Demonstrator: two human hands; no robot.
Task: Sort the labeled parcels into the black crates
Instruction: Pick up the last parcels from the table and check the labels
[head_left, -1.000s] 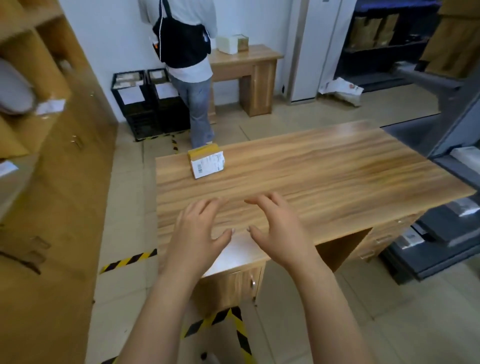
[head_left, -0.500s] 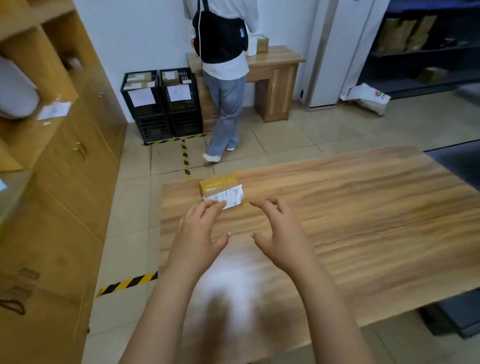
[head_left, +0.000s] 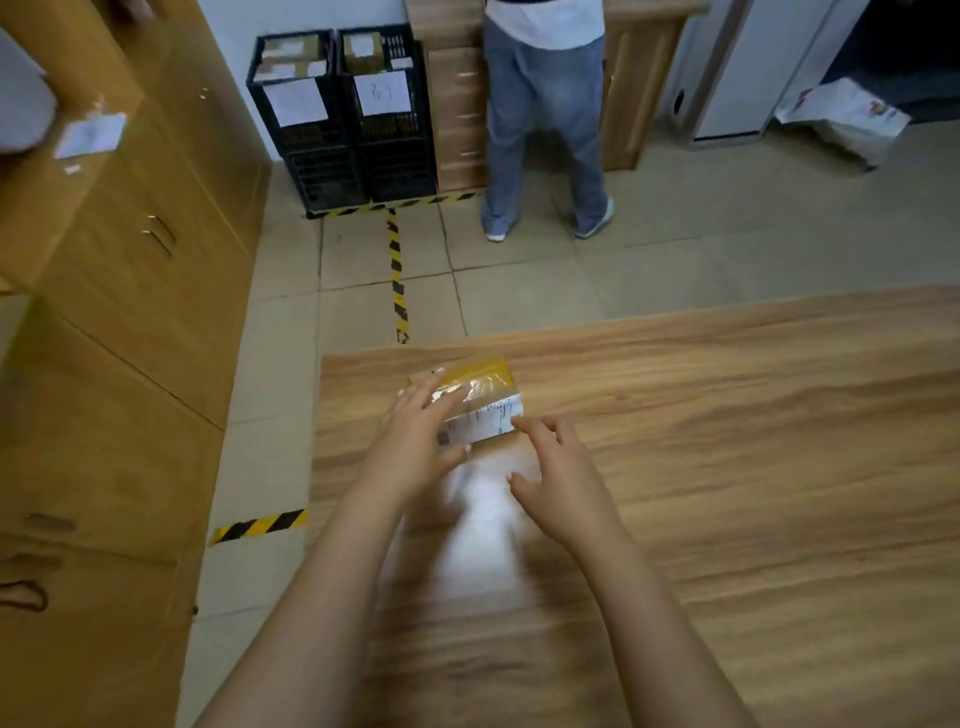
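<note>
The parcel lies on the desk near its far left corner, the left hand over its left end, the right hand just beside its right. Beyond, two crates stand side by side at the wall, a person right of them.

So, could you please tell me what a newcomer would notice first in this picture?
A yellow parcel with a white label lies near the far left corner of the table, the left hand reaching over it and the right hand open beside it. Across the floor, two black crates stand against the wall, a person beside them.
</note>
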